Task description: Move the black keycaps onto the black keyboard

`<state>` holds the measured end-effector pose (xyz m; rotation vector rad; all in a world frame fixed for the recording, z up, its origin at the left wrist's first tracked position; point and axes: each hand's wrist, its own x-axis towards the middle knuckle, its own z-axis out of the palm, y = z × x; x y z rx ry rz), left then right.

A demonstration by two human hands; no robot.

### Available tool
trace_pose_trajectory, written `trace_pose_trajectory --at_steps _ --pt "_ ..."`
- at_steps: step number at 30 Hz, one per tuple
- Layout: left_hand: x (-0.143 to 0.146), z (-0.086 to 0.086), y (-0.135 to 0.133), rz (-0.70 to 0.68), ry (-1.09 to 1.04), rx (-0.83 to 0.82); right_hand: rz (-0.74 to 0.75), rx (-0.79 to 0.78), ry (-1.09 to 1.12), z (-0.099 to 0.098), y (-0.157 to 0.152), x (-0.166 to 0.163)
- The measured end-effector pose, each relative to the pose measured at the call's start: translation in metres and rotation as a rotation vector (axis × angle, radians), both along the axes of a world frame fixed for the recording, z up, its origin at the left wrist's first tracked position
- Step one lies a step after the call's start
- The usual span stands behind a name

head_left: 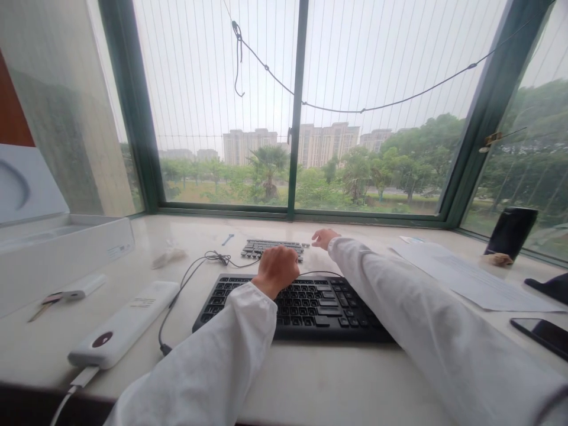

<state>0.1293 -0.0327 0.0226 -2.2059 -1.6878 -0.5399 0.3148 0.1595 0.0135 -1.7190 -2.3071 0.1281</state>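
A black keyboard lies on the pale sill, many of its keys showing bare key sockets without caps. Over its back edge is my left hand, closed like a fist; its fingertips are turned away, so anything in them is hidden. Behind the keyboard, loose keycaps are laid out in rows, partly covered by my left hand. My right hand reaches past the keyboard to the right end of these rows. Its fingers are stretched out and a little apart, close to a few small keycaps, with nothing visible in them.
A cable loops left of the keyboard. Beside it lie a white power bank, a small blue tool, a white adapter and an open white box. Paper, a phone and a dark upright object are right.
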Motion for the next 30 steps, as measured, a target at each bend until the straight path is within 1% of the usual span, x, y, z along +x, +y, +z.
trace_pose_trajectory --at_steps 3,7,11,14,16,18,23,26,30 --pt "0.000 -0.001 0.000 -0.021 -0.006 0.004 -0.029 -0.015 0.005 -0.009 0.013 -0.007" --pt "0.001 0.000 0.000 -0.017 -0.004 0.004 -0.042 -0.033 0.010 -0.017 0.021 -0.013" --pt "0.002 0.002 -0.001 -0.002 0.010 -0.003 -0.016 -0.041 0.023 -0.018 0.020 -0.016" --pt "0.003 0.002 -0.002 -0.003 0.018 -0.022 -0.003 -0.013 0.052 -0.014 0.011 -0.013" --pt "0.003 0.003 -0.003 -0.009 0.019 -0.034 0.028 0.010 0.080 -0.009 -0.002 -0.008" --pt "0.003 0.003 -0.004 -0.019 0.016 -0.039 0.089 0.021 0.107 -0.003 -0.022 0.000" --pt "0.005 0.002 -0.005 -0.084 -0.018 -0.067 0.256 0.004 0.145 0.009 -0.093 0.027" --pt "0.007 -0.002 -0.005 -0.100 -0.050 -0.078 0.328 -0.012 0.254 0.006 -0.125 0.039" --pt "0.011 -0.008 -0.005 -0.146 -0.087 -0.097 0.321 -0.086 0.348 -0.006 -0.141 0.044"
